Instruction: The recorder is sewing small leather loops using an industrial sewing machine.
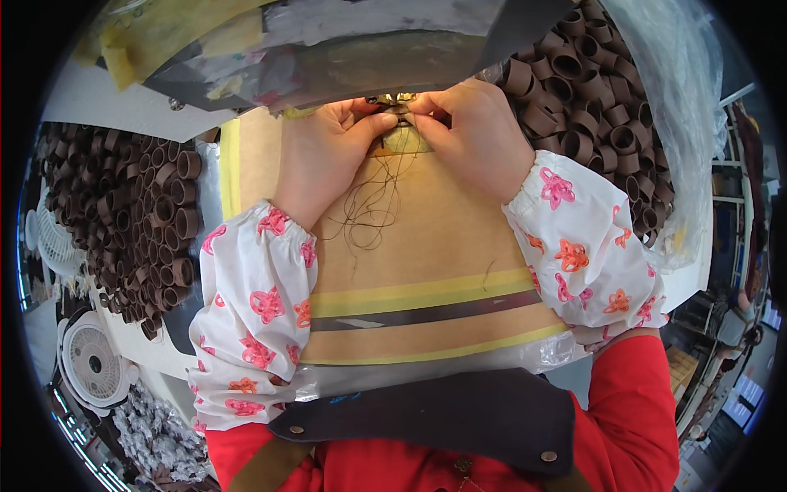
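Note:
At the top middle, my left hand [332, 152] and my right hand [475, 135] meet under a sewing machine's metal foot [396, 100]. Both are closed, thumbs against forefingers, pinching a small dark brown piece [402, 120] from either side. Fingers cover most of this piece, and its full shape cannot be made out. Loose dark threads [373, 197] trail in tangled curls from just below the fingertips over the tan work surface [434, 230]. The machine's body [328, 57], partly wrapped in tape and film, hides what lies behind the foot.
Many brown ring-shaped bands are heaped at the left [135, 209] and at the upper right [586, 90]. Clear plastic sheeting [684, 107] drapes beside the right heap. Yellow and dark tape strips [426, 312] cross the near surface. A white fan [94, 361] stands at the lower left.

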{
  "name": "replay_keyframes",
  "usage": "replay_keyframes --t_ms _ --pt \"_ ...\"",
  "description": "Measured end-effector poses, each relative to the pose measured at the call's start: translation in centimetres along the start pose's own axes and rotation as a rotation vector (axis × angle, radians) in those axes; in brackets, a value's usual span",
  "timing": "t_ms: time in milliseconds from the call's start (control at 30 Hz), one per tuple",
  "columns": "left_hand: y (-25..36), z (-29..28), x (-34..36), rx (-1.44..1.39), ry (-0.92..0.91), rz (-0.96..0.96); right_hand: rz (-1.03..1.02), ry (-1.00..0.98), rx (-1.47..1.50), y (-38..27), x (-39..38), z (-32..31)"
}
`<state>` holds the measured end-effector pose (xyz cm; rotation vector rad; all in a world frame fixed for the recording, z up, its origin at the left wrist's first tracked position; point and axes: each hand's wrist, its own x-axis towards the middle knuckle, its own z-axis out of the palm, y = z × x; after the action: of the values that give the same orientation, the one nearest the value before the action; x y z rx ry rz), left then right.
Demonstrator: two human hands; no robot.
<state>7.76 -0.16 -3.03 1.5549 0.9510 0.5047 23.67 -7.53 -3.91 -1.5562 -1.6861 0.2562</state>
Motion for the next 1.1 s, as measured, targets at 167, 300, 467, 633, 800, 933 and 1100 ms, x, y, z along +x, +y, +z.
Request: replay_keyframes --t_ms 167,300,467,633,800,933,1100 --pt "-1.0 -0.3 -0.1 -0.075 0.038 0.039 0.026 -0.070 0.017 -0.5 0.3 0.0" --pt "1.4 0.8 -0.7 0.108 0.048 0.035 0.016 -0.009 0.025 -0.2 -0.2 -0.4" --pt "0.8 0.8 -0.5 0.136 0.058 0.125 -0.087 0.055 0.072 0.6 -0.2 -0.1" --pt "0.7 -0.9 -0.6 0.396 0.026 0.292 -0.101 0.038 0.081 0.0 0.3 -0.4" --pt "0.8 -2.4 -5.6 0.556 -0.228 0.304 0.041 -0.168 0.265 -4.2 -4.9 -0.4" --pt "0.7 -2.0 -6.0 0.617 -0.117 0.439 0.109 -0.242 0.379 -5.0 -5.3 0.3" --pt "-0.5 -1.6 -5.5 0.474 0.014 0.560 0.283 -0.223 0.571 -4.8 -5.0 0.8"
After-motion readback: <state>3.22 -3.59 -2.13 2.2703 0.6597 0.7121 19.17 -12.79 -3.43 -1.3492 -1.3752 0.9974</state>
